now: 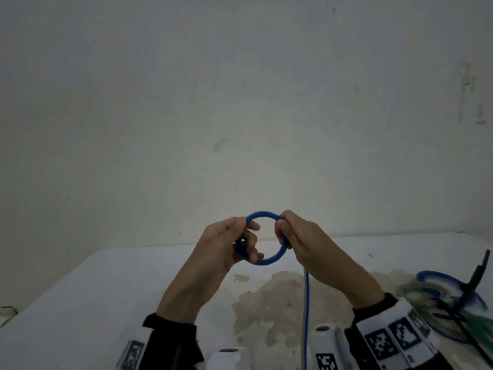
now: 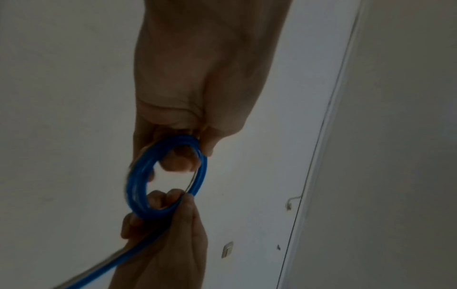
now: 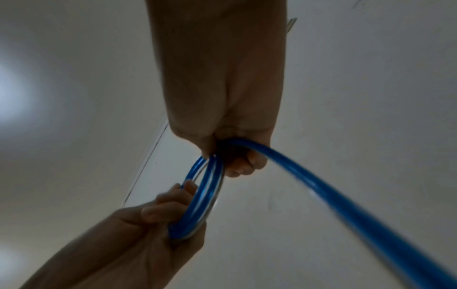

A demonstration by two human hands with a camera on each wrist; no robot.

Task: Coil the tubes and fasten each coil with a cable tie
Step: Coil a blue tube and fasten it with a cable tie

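Nearest the wearer, the loose tail (image 1: 306,311) of the blue tube (image 1: 262,237) hangs down between the forearms toward the bench (image 1: 80,303). Above it both hands hold a small coil of that tube in the air, clear of the bench. The left hand (image 1: 229,244) has its fingers curled round the coil's left side, gripping the stacked turns. The right hand (image 1: 301,241) is clamped on the right side, where the tail feeds out past its fingers; the right wrist view shows several turns lying side by side.

To wind well, the left hand should probably pin the turns flat while the right hand draws the tail round at the same size, letting it slide without twisting. If the grip slackens, the turns will likely spring apart.

Farther right on the bench lie other blue and green coils (image 1: 448,295) with black cable ties (image 1: 472,287) across them. Behind stands a plain pale wall (image 1: 240,102).
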